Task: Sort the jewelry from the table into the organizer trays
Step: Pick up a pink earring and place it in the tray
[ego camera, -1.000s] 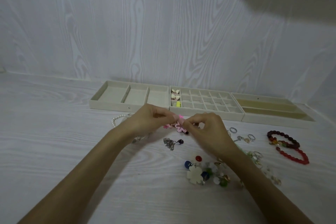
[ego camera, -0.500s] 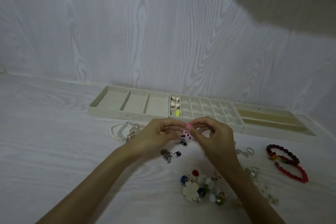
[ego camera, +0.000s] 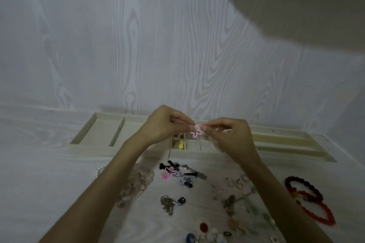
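Observation:
My left hand [ego camera: 165, 123] and my right hand [ego camera: 231, 134] pinch a small pink flower earring [ego camera: 196, 133] between their fingertips. They hold it in the air above the middle grid tray [ego camera: 189, 146]. A yellow piece [ego camera: 181, 145] lies in one of that tray's front cells. Another pink flower earring [ego camera: 171, 170] lies on the table below, among dark clips. The left tray [ego camera: 102, 134] has wide compartments, and the right tray [ego camera: 292, 144] has long slots.
Loose jewelry covers the table in front of the trays: a silver charm cluster [ego camera: 169, 203], rings [ego camera: 237, 181], a clear bead strand [ego camera: 136, 183], dark and red bead bracelets [ego camera: 308, 201], and coloured pieces [ego camera: 203, 231] at the bottom edge. A wood-grain wall rises behind the trays.
Both hands have lifted the pink flower earring from just above the table up and away, to over the grid tray. The camera has tilted up and moved closer.

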Demonstrator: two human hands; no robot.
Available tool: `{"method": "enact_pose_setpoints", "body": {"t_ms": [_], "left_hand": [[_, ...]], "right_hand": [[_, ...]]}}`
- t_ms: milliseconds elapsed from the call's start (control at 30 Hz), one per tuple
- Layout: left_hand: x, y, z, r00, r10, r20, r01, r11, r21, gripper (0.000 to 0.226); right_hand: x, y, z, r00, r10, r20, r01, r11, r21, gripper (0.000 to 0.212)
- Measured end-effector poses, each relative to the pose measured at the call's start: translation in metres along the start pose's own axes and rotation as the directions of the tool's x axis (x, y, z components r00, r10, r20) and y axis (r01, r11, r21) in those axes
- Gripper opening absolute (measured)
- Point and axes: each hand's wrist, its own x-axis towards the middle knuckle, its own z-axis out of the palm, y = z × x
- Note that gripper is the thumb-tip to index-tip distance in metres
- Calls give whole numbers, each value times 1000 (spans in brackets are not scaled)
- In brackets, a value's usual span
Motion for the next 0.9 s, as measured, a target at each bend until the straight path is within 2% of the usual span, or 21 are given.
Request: {"method": "enact_pose_setpoints", "body": {"t_ms": [133,233,400,633,767,900], "left_hand": [[44,-20,2,992,-57,-116,76,983,166,11],[65,-33,11,981,-122,-149,163,938,305,16],[78,-44,19,983,-87,-159,154,863,481,10],[78,-51,25,991,-66,-116,121,810,574,14],[80,-56,30,992,-35,-119,103,765,635,18],[82,-58,32,994,-35,-104,97,722,685,18]], "right_hand": [[53,16,9,994,56,92,-40,986,-165,10],[78,37,20,982,128,137,-85,956,-280,12],[98,55,29,953,186,239,-89,926,-367,11],[106,58,31,908,241,344,-75,899,-431,12],[104,61,35,908,255,332,-88,891,-445,10],[101,66,42,913,235,333,-39,864,-502,11]]}}
